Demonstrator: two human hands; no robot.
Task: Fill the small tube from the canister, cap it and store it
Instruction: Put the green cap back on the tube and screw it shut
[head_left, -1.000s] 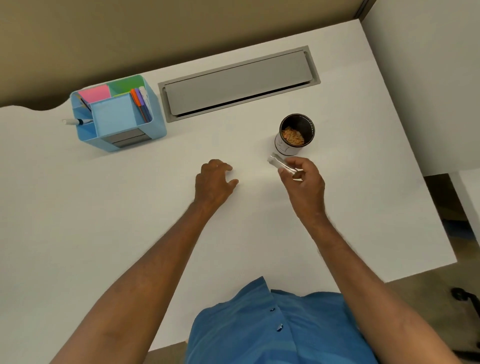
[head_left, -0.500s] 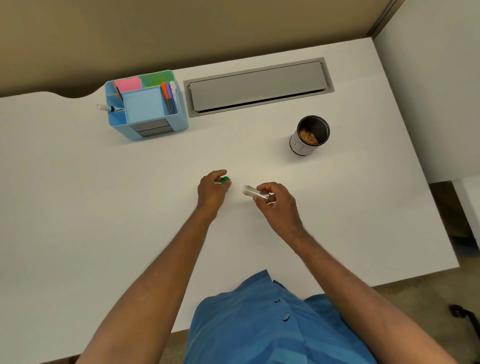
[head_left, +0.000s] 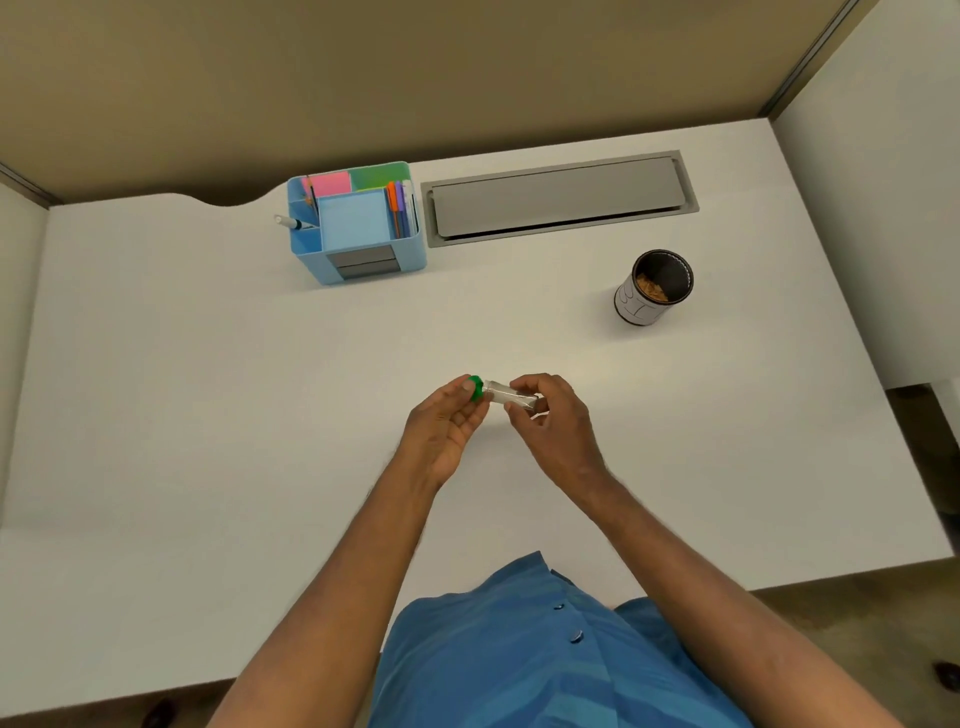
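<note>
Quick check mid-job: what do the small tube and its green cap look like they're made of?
The small clear tube, in the right hand, looks like glossy clear plastic or glass; the desk shows through it, so I can't tell which. The green cap, in the left hand, looks like opaque moulded plastic, uniformly coloured.

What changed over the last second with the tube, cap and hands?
The right hand carried the tube away from the canister toward the body. The left hand picked the green cap off the desk and brought it to the tube's mouth. The canister and blue organizer show no move of their own.
</note>
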